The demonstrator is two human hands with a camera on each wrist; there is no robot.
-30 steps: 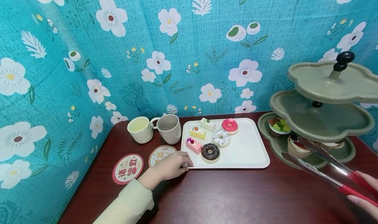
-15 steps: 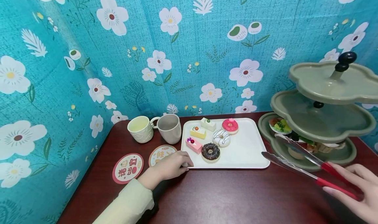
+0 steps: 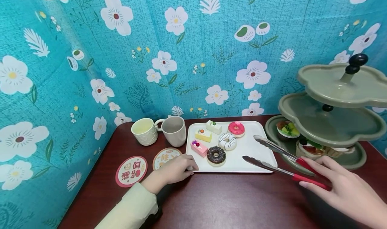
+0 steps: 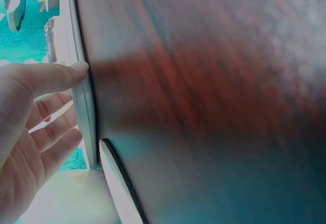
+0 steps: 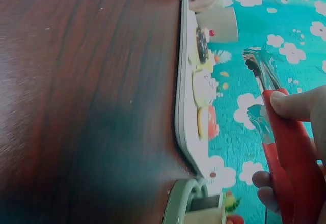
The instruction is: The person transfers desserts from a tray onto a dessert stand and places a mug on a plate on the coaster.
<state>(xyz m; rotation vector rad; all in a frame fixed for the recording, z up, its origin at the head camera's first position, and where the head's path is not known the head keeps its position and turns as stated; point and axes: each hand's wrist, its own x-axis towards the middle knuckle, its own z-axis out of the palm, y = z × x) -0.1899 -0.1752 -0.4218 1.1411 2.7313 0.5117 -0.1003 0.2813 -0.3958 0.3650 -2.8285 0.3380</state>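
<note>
My left hand grips the front left corner of the white tray, its thumb against the outer rim. On the tray's left half sit a chocolate donut, a white striped donut, a pink donut, and pink, yellow and white cake pieces. My right hand holds metal tongs by their red handles. The tongs' tips are spread apart over the tray's right part, with nothing between them.
A green three-tier stand rises at the right, with several tarts on its lowest tier. A pale yellow mug and a grey mug stand at the back left. Two round coasters lie before them.
My right hand has carried the empty tongs leftward, from the stand's lowest tier to above the tray's right side. The left hand stays at the tray corner.
</note>
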